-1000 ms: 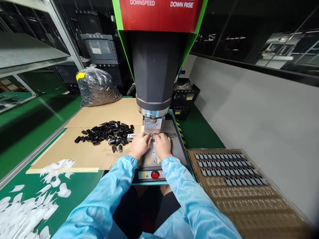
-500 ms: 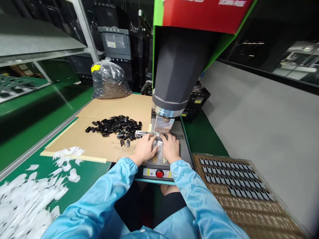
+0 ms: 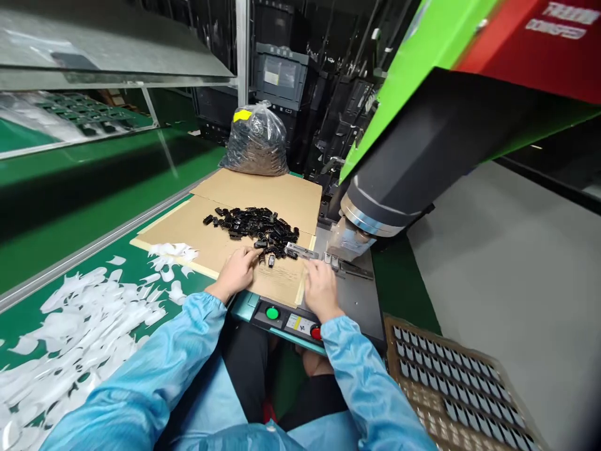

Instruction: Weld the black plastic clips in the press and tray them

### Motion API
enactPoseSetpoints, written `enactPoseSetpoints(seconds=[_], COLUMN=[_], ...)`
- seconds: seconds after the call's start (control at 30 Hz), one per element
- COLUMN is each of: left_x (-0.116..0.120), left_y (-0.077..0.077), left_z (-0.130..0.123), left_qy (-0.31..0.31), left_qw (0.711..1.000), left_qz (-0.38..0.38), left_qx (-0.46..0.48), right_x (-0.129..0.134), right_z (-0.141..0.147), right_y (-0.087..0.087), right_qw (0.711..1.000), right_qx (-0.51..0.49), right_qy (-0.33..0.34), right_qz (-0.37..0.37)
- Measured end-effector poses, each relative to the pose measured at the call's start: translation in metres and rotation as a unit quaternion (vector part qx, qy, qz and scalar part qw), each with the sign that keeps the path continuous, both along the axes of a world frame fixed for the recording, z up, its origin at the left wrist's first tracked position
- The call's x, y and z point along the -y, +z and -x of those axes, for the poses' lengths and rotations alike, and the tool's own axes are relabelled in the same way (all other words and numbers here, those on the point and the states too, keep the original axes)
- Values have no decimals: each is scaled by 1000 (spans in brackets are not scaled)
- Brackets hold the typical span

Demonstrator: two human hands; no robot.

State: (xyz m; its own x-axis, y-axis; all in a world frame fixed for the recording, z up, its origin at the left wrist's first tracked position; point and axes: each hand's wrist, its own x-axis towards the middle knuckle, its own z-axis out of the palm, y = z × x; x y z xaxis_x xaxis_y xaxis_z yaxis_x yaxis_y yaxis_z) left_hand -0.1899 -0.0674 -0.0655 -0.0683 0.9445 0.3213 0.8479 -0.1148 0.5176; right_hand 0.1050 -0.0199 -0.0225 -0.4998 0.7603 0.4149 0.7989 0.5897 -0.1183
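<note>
Hands in pale blue sleeves work low at the middle of the table. The left hand lies on the cardboard sheet, its fingers curled loosely and reaching up toward 1 o'clock to the near edge of the pile of small black parts; the fingertips are right at the closest pieces, but whether they pinch one I cannot tell. The right hand rests on the grey machine base, fingers bent downward and spread slightly, just below the metal fixture that sits under the press head; I cannot tell if it holds anything.

Between the two wrists, at the front edge of the machine, sit a green button and, at 3 o'clock from it, a red button. At 12 o'clock from the black parts stands a knotted plastic bag of dark pieces. White plastic scraps cover the green table at 9 o'clock from the left hand. A brown tray with rows of small grey pieces lies at 4 o'clock from the right hand.
</note>
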Motion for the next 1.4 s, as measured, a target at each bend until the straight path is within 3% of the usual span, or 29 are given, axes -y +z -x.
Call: enactPoseSetpoints(seconds=[0.1, 0.2, 0.37, 0.47, 0.7, 0.93, 1.03, 1.13, 1.23, 1.4], left_x=[-3, -1, 4, 3, 3, -1, 0, 5, 11, 14], left_y=[3, 8, 16, 19, 21, 20, 17, 16, 15, 9], left_z=[-2, -5, -8, -10, -23, -50, -59, -65, -71, -75], left_qy=[-12, -8, -21, -36, -88, -35, -58, -110, -159, -155], left_qw=[1000, 999, 999, 999, 996, 999, 998, 993, 985, 985], left_qz=[13, 11, -13, -3, 20, 13, -8, -37, -46, -53], left_qx=[-20, -30, -30, -31, -7, -3, -12, -30, -38, 51], right_x=[-4, -17, -23, -15, 2, 14, 16, 11, -3, -31], right_z=[47, 82, 96, 86, 46, 37, 28, 6, -24, -56], right_y=[2, 8, 16, 14, -5, -16, -19, -21, -23, -20], right_qw=[995, 986, 977, 979, 994, 996, 996, 992, 980, 969], right_qx=[36, 87, 144, 144, 26, -15, -42, -118, -179, -166], right_qy=[95, 136, 156, 143, 3, 32, 36, -1, -88, -182], right_qz=[23, 28, 17, 35, 105, 78, 76, 53, 14, -29])
